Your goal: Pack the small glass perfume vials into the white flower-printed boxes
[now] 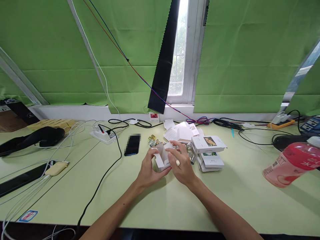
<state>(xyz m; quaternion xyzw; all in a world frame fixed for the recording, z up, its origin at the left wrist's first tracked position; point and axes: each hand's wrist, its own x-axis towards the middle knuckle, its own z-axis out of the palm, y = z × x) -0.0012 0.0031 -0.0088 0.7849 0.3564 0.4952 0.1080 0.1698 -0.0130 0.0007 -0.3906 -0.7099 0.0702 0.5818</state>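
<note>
A small white cardboard box (162,159) with its flaps open sits between both hands at the middle of the pale green table (160,203). My left hand (148,171) grips its left side with curled fingers. My right hand (182,164) holds its right side, thumb and fingers closed on the flap. Small gold and silver tubes (153,140) lie just behind the box. A stack of flat white boxes (209,154) rests to the right of my right hand. Loose white paper leaflets (178,132) lie farther back.
A dark phone (132,144) lies left of the box. A white power strip (103,135) and several cables run across the left side. A pink drink bottle (290,164) lies at the right. A black object (32,138) rests at far left. Green cloth covers the window behind.
</note>
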